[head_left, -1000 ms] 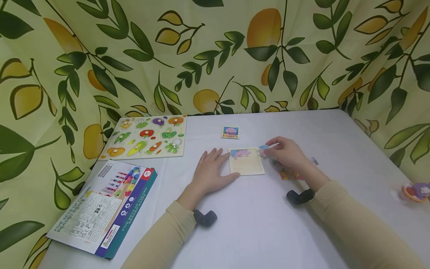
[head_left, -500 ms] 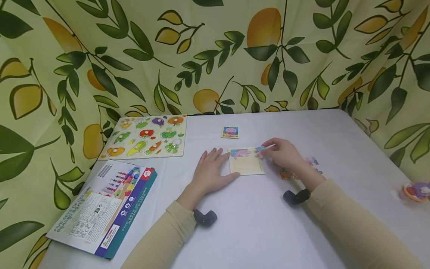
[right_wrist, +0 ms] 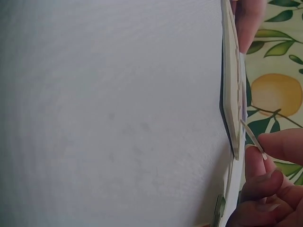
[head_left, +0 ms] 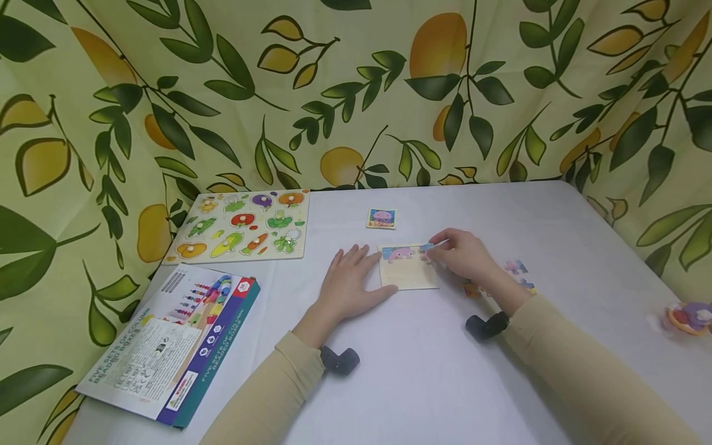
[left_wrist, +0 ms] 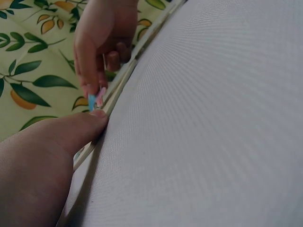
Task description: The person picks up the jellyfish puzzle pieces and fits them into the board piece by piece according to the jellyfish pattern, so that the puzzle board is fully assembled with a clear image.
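Note:
A shallow wooden puzzle tray (head_left: 408, 279) lies mid-table, with pink-and-blue jigsaw pieces (head_left: 396, 253) along its upper left. My left hand (head_left: 346, 289) rests at the tray's left side, fingers spread; its thumb (left_wrist: 90, 124) touches the tray's edge in the left wrist view. Between thumb and fingertips my right hand (head_left: 466, 254) pinches a jigsaw piece (head_left: 426, 247) over the upper right corner. The right wrist view shows this piece (right_wrist: 253, 138) edge-on and tilted, one end at the tray's rim. Several loose jigsaw pieces (head_left: 516, 267) lie beside the right wrist, partly hidden by it.
Behind the tray lies a small picture card (head_left: 381, 219) with a pink sea creature. A vegetable knob puzzle (head_left: 261, 250) and a flat cardboard box (head_left: 167, 346) occupy the left side. A small purple-and-orange toy (head_left: 691, 317) sits at the far right.
My right hand has moved left with the pinched jigsaw piece, from beside the tray to over its upper right corner. More loose pieces now show behind the right wrist. The left hand stays still.

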A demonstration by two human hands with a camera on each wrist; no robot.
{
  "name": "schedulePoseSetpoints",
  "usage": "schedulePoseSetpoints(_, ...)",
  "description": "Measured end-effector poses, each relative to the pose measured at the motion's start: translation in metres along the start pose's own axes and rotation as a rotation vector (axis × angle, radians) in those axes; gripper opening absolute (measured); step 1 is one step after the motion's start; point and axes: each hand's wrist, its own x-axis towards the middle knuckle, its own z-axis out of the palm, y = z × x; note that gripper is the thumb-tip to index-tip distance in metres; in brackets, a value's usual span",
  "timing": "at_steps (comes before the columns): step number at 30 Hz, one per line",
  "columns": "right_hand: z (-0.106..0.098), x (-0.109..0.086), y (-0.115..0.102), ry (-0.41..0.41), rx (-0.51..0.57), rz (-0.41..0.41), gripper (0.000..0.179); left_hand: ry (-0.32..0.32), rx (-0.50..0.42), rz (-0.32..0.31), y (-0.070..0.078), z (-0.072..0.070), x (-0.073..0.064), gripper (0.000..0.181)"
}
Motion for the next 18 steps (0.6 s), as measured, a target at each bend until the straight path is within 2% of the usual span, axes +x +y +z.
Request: schedulePoseSetpoints(18,0.0009,0.0049,-0.0076,-0.004,-0.029,-0.022,0.040,0.002,-0.008,0.003,-0.0003,-0.0003,0.0000,0.081)
